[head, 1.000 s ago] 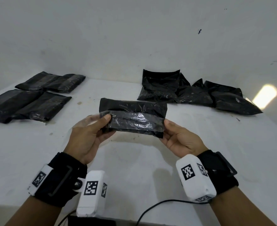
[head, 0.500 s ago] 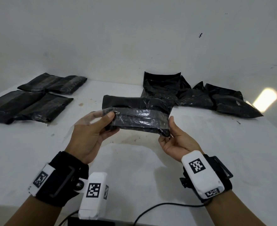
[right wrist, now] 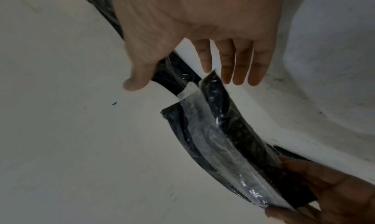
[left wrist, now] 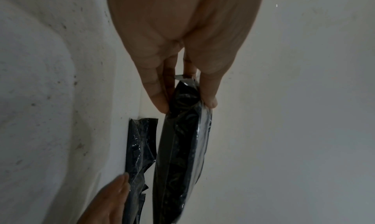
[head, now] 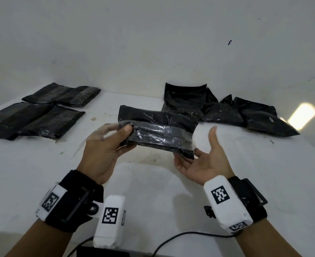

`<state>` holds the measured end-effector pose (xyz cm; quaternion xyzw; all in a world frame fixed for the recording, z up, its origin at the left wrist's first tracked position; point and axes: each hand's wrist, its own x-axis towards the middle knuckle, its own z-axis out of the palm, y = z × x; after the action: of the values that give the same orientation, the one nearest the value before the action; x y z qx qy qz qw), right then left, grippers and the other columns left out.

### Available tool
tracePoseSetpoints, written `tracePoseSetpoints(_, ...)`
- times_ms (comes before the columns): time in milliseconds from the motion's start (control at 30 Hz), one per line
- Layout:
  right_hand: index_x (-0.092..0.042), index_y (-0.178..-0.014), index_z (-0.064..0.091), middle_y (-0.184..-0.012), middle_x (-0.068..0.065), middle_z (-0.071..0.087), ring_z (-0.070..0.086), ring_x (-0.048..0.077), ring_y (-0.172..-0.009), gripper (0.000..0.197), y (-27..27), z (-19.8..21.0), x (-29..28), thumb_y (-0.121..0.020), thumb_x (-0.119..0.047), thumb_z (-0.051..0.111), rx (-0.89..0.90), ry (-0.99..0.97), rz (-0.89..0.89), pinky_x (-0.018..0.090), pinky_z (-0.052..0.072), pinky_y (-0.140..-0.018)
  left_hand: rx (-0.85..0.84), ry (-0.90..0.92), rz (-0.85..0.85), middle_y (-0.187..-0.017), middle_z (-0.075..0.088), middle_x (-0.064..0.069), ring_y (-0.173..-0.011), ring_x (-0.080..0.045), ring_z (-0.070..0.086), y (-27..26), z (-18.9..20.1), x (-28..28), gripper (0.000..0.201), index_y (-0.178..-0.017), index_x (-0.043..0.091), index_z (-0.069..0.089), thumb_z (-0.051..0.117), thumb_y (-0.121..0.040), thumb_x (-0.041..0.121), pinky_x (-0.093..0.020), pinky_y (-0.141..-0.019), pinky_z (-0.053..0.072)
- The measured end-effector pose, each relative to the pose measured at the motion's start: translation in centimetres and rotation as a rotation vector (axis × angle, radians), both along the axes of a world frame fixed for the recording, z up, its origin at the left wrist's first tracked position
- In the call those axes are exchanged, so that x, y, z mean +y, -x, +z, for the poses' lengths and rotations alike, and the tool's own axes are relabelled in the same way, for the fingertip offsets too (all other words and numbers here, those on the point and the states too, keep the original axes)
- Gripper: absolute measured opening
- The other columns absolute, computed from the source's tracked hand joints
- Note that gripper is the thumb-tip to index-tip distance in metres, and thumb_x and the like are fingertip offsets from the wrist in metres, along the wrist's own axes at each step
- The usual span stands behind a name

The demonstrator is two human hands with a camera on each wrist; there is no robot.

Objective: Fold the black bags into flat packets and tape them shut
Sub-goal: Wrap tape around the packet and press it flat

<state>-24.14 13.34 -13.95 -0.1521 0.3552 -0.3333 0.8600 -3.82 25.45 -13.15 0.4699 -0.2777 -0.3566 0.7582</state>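
Observation:
A folded black packet [head: 158, 130] with a strip of clear tape [head: 164, 135] along its front hangs above the white table [head: 153, 191]. My left hand [head: 104, 145] grips its left end, thumb on top and fingers beneath; the left wrist view shows the packet [left wrist: 182, 139] pinched edge-on. A loose end of tape sticks out past that thumb. My right hand [head: 205, 156] is open, palm up, with its fingers just under the packet's right end and its thumb lifted clear. In the right wrist view the taped packet [right wrist: 223, 139] curves away from straight fingers [right wrist: 239, 67].
Three taped black packets [head: 36, 115] lie at the back left of the table. A heap of unfolded black bags [head: 225, 112] lies at the back right against the wall. A black cable [head: 180, 236] runs along the near edge.
The packet has risen slightly. My right hand has let go of the packet's right end and opened, palm up. The left hand keeps its grip.

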Motion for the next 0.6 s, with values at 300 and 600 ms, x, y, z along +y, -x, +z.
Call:
tracePoseSetpoints(300,-0.005,-0.118,0.064,-0.117,0.023,0.069,0.068,0.043,-0.103,0.064,-2.7,1.5,2.6,-0.062,-0.022,0.087,-0.172,0.221,0.088,0.060,0.052,-0.090,-0.004,0.020,0.043,-0.101,0.073,-0.019,-0.089,-0.027,0.072,1.2,1.0,-1.1,0.041,-0.115,-0.001,0.064,0.071,-0.080,0.020,-0.039,-0.079,0.059)
tracePoseSetpoints(600,-0.004,-0.100,0.067,-0.099,0.021,0.072,0.074,0.035,-0.089,0.030,-2.0,2.5,2.0,-0.075,-0.020,0.070,-0.081,0.311,0.047,0.046,0.061,-0.076,-0.460,-0.226,-0.070,-0.098,0.075,0.009,-0.091,-0.007,0.071,0.1,0.5,0.3,0.059,-0.112,0.030,0.066,0.069,-0.069,0.070,-0.028,-0.075,0.058)
